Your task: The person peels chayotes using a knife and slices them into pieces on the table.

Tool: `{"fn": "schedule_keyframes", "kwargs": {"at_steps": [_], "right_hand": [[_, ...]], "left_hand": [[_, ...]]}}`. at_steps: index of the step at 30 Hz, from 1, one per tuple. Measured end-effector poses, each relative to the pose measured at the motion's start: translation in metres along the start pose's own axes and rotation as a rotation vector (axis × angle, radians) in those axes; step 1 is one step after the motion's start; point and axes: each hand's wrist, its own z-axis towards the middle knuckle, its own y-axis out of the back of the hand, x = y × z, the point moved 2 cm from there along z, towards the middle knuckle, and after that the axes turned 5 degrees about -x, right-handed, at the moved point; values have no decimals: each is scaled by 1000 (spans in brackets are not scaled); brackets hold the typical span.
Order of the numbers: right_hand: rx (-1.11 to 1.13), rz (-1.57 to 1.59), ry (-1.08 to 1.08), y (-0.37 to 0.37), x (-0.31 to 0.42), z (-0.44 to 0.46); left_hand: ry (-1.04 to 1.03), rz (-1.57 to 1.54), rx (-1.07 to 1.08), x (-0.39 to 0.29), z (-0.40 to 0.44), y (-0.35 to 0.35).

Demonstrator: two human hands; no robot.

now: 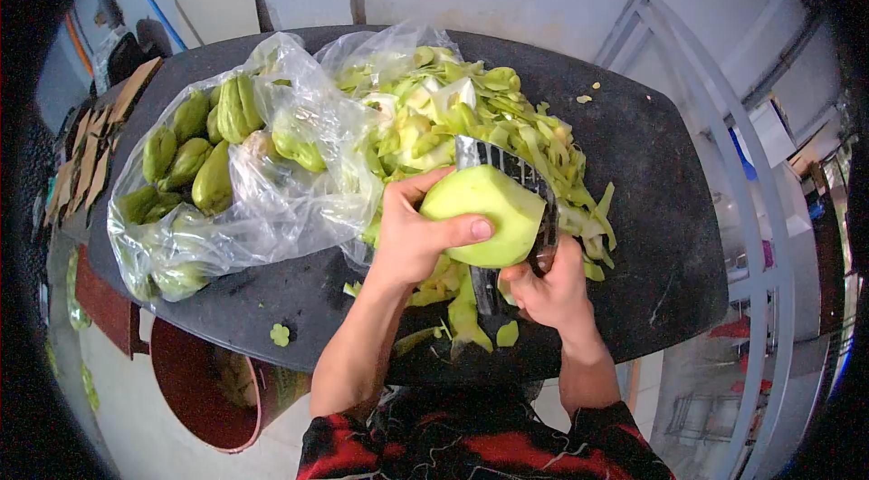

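My left hand (416,231) grips a peeled chayote (484,213), pale green and smooth, with the thumb across its near side. My right hand (554,288) is closed around a dark knife (549,208) at the chayote's right side. Wet smears mark its broad dark surface, part of which is hidden behind the chayote. Below the chayote, another dark strip (485,290) shows; I cannot tell whether it belongs to the knife. A large heap of green peelings (507,109) lies behind and under both hands.
A clear plastic bag (299,199) with several unpeeled chayotes (213,177) lies on the left of the dark table (652,199). A reddish bin (195,389) stands below the table's left front edge. A grey metal frame (760,208) rises at right.
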Motion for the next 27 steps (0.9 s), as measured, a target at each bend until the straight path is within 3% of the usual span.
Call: {"fn": "schedule_keyframes", "kwargs": {"at_steps": [3,5,7,12,14,16,23,27], "right_hand": [[-205,53,151,-5,-34,-4],[-170,-159,145,7,-37,-3],[-110,-230,111,11,-19,1],[-128,238,7,-13,-7,-1],[-103,167,-38,-5,-7,-2],[6,77,-76,7,-1,2],[-86,276,-74,-12,-13,0],[-29,290,-103,1,-15,0]], "left_hand": [[-64,-74,-53,10,-3,-6],[-78,-116,-88,7,-3,-5],[101,10,-18,-3,-2,-5],[-78,-85,-75,11,-3,-9],[-97,-112,-125,10,-3,-10],[42,-55,-77,4,-3,-11],[-46,-52,-149,18,0,-7],[39,-1,-45,13,4,-3]]}}
